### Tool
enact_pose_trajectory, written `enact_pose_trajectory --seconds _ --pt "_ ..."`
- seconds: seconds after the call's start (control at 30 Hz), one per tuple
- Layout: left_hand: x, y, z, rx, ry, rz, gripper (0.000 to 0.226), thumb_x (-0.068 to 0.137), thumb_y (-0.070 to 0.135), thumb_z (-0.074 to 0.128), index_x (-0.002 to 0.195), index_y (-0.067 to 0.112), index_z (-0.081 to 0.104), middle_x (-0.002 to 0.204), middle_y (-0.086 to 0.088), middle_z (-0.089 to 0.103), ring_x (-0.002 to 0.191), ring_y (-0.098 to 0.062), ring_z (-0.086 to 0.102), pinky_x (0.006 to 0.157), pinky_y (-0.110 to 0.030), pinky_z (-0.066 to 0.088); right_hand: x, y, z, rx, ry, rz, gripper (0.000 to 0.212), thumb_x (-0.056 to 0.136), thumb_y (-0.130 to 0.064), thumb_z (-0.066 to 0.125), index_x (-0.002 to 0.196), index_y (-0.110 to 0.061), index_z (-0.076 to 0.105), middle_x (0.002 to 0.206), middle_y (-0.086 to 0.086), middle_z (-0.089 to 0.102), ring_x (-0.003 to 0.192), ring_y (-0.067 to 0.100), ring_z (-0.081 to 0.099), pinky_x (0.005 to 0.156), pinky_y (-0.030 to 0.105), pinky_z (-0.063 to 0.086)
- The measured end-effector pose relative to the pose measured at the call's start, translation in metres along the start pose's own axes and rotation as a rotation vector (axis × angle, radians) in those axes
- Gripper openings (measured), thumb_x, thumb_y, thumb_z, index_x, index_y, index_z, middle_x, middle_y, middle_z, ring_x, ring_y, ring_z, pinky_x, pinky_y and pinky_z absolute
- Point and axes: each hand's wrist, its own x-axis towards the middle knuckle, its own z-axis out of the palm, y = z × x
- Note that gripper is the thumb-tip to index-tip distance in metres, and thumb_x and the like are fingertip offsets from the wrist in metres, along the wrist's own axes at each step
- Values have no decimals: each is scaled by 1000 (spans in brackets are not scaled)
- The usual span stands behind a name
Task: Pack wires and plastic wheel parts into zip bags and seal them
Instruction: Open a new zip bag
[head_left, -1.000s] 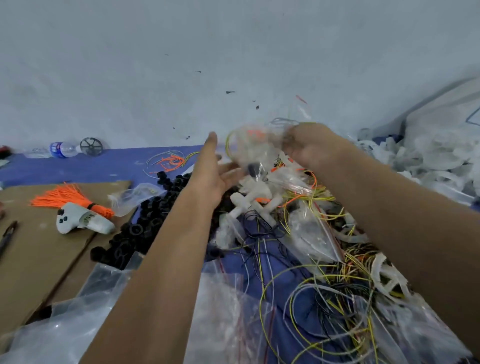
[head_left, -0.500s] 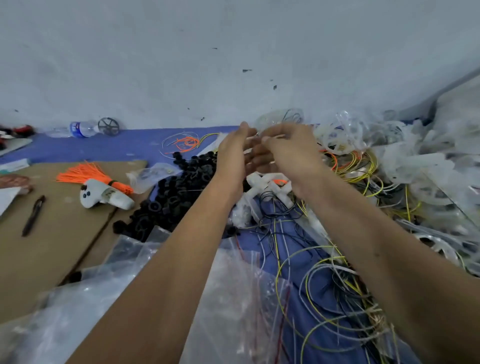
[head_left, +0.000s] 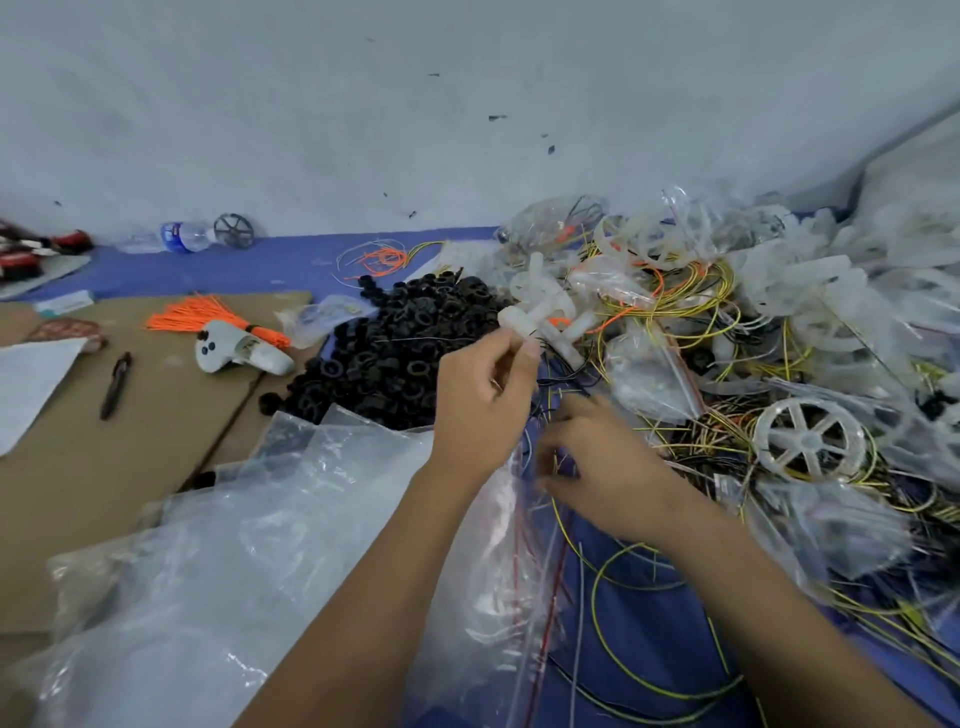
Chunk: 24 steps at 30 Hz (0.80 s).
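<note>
Head view: a blue cloth (head_left: 156, 270) covers the surface, which runs back to a pale grey wall (head_left: 467, 104) marked with small dark specks. Flat brown cardboard (head_left: 130, 441) lies on the left, carrying a bundle of orange wires (head_left: 202, 317), a white controller (head_left: 234, 351) touching that bundle, and a dark pen (head_left: 115, 384). A water bottle (head_left: 182, 235) lies on its side against the wall, just beside a dark spoked wheel (head_left: 234, 230).

A heap of black rings (head_left: 400, 343) sits at centre. To its right spreads a tangle of yellow, black and orange wires (head_left: 675, 312) mixed with filled zip bags (head_left: 649, 374) and white cross-shaped plastic parts (head_left: 545, 322). A white spoked wheel part (head_left: 808, 441) lies flat, hub facing up, on the wires at right. Empty clear zip bags (head_left: 234, 545) are piled in the near left, their red seal strips (head_left: 519, 545) running roughly front to back.

Both forearms reach in from the bottom edge. The left hand (head_left: 480, 400) is raised, thumb and fingertips pinched together near the white parts; a thin wire seems to be in the pinch, though I cannot tell for sure. The right hand (head_left: 597, 462) is lower, palm down, fingers curled over thin wires beside the bags; it is blurred, so its grip is unclear.
</note>
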Motion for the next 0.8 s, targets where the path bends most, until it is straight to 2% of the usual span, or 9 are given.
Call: enact_pose_trajectory --seconds 0.07,0.17,0.23,0.33,0.5,0.6,0.7,0.73,0.8 --pt "-5 -1 2 44 -98 -22 46 103 39 48 74 5 61 63 -13 58 60 -33 56 58 -50 45 2 4 -2 25 108 14 8 87 -33 71 89 -26 68 102 -3 51 104 25 44 92 36 38" --pt "-12 -4 1 222 -331 -9 50 104 42 43 73 8 59 62 -8 58 62 -25 56 63 -48 45 -2 6 3 -14 -46 24 33 84 -56 66 102 -29 68 116 -1 49 109 25 38 98 38 37" --pt "-16 -9 -2 297 -414 -2 47 105 40 42 69 14 56 60 0 56 59 -18 54 61 -42 43 -7 2 10 68 -124 26 32 76 -61 71 89 -33 68 115 -5 43 105 20 32 97 38 37" --pt "-19 -15 -6 296 -458 -50 46 106 41 43 64 25 50 57 6 53 56 -10 50 59 -37 40 -7 1 15 135 -96 30 20 78 -48 77 77 -31 66 112 -9 41 105 19 29 97 42 34" --pt "-16 -9 -5 208 -472 -133 55 104 56 34 57 30 50 56 7 57 56 -8 54 60 -33 45 -2 9 16 88 364 15 13 81 -27 77 92 -25 69 111 -2 49 107 24 41 89 42 40" --pt "-8 -8 -7 303 -386 -51 53 104 49 38 59 23 50 53 4 52 53 -15 49 58 -38 44 -3 10 14 458 521 38 18 88 -20 74 98 -18 59 94 -5 59 88 15 55 75 30 47" --pt "-1 -8 -13 396 -215 -50 53 103 49 40 61 18 44 53 1 45 55 -27 48 56 -44 42 -4 8 8 934 338 196 20 91 -27 72 104 -21 58 77 4 68 63 14 57 55 27 47" --pt "0 -8 -14 393 -152 -67 54 105 48 40 62 16 47 53 0 46 55 -28 49 56 -43 41 -6 10 7 1002 206 204 9 93 -26 70 96 -20 63 71 4 69 57 14 54 49 25 42" --pt "0 -10 -17 390 -62 -80 53 108 42 43 62 16 45 53 2 46 54 -25 47 56 -43 39 -12 12 9 1024 -24 153 16 96 -20 67 80 -22 71 64 0 66 52 9 47 44 19 35"
